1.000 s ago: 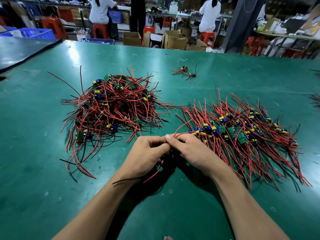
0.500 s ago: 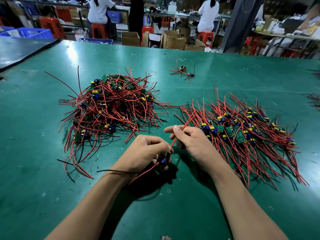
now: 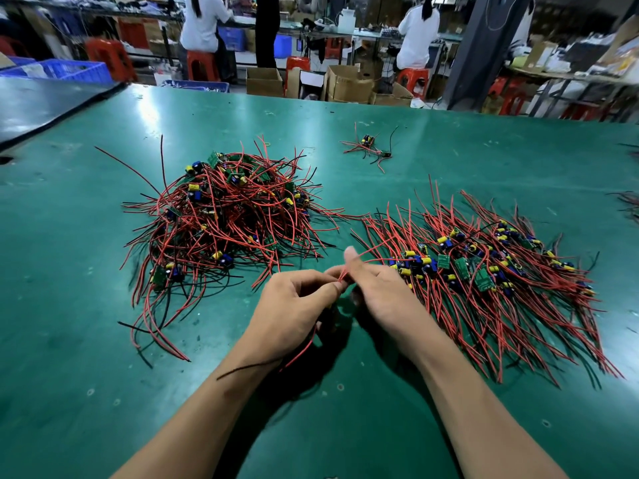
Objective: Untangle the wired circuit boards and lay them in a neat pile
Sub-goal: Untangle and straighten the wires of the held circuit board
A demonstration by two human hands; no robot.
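Observation:
A tangled heap of small green circuit boards with red and black wires (image 3: 221, 229) lies on the green table (image 3: 449, 150) at centre left. To its right spreads a combed-out pile of the same boards (image 3: 484, 271), wires fanned towards me. Between the two, my left hand (image 3: 294, 312) grips one wired board; its red and black wires trail back under my wrist, and the board itself is hidden in my fingers. My right hand (image 3: 380, 292) pinches that board's red wires near my left thumb, with the thumb raised.
A small separate clump of wired boards (image 3: 368, 148) lies further back on the table. More wires show at the right edge (image 3: 629, 205). A dark table (image 3: 41, 105) adjoins at the far left. Cardboard boxes, red stools and seated workers are beyond the far edge.
My hands parted half a second ago, the right one drawing red wire away; now they have come together again, the right hand pinching the wires at my left thumb.

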